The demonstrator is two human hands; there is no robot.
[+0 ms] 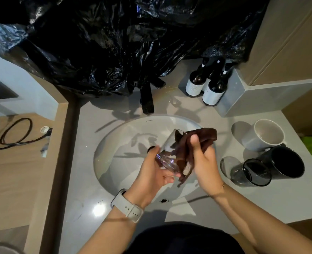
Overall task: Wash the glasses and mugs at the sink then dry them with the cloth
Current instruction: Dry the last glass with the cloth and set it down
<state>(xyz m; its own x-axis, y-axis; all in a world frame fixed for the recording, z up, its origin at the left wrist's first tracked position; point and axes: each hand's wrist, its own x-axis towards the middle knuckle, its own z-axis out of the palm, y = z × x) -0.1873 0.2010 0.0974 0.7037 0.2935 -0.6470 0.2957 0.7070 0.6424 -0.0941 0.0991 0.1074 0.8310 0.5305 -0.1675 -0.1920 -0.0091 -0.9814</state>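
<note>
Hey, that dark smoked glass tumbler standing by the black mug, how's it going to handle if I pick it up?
The dark smoked glass tumbler looks thin-walled, so probably light but fragile; knocking it against the black mug beside it might chip it. Its smooth sides may be slippery if wet. It stands upright on the grey countertop, so it should stay put, though on its side it would likely roll.

Beside the glossy white ceramic sink, the grey surface looks polished and reflective. The clear glass above it shines; the brown cloth is soft and matt. Behind the sink, crinkled black plastic gleams.
</note>
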